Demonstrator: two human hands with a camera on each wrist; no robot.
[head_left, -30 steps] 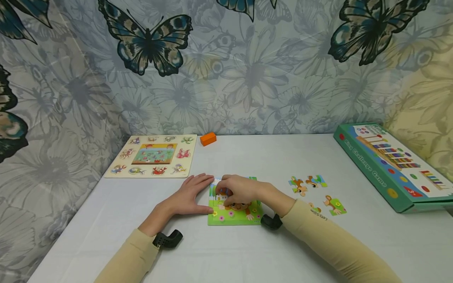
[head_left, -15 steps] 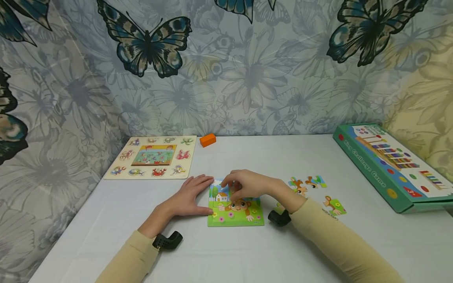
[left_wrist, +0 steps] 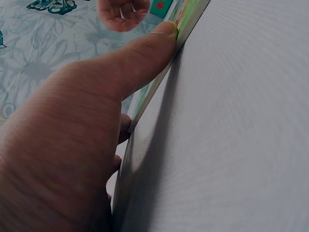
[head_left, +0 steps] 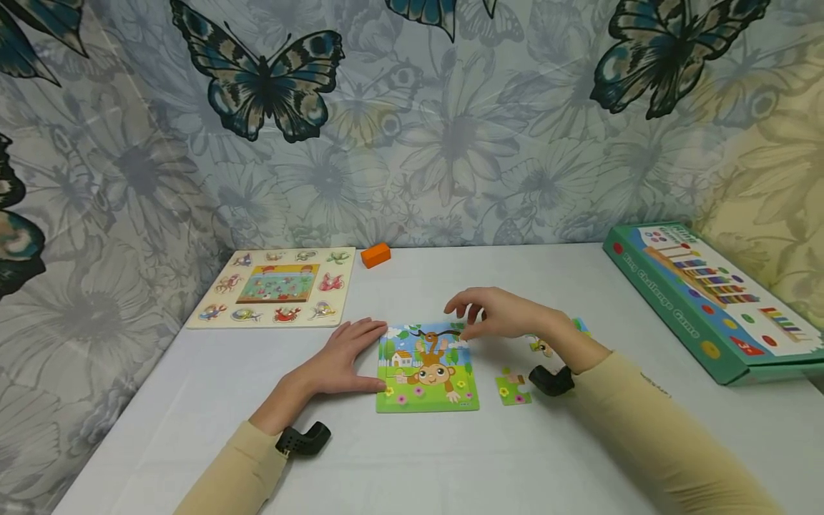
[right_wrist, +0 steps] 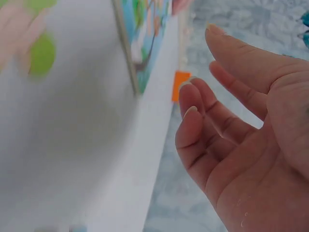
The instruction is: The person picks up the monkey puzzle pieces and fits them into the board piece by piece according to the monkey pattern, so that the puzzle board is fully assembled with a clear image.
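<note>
A square jigsaw puzzle (head_left: 428,400) of an upside-down monkey, with a house and flowers, lies flat on the white table. My left hand (head_left: 337,363) rests at its left side with fingers spread, the thumb touching the lower left edge and fingertips at the upper left corner. In the left wrist view the thumb (left_wrist: 145,55) presses on the board's edge. My right hand (head_left: 505,313) hovers above the puzzle's upper right corner, fingers loosely bent; the right wrist view shows nothing between them. A loose green puzzle piece (head_left: 513,390) lies right of the puzzle.
More loose pieces (head_left: 542,346) lie partly hidden beneath the right forearm. At the back left are a wooden sea-animal board (head_left: 215,297) and an orange block (head_left: 376,255). A green game box (head_left: 695,315) stands at the right. Behind the table hangs butterfly-patterned cloth (head_left: 450,143).
My right hand has lifted off the puzzle's middle and moved right and back, uncovering the monkey picture. Its forearm now covers some loose pieces. The left hand has stayed in place.
</note>
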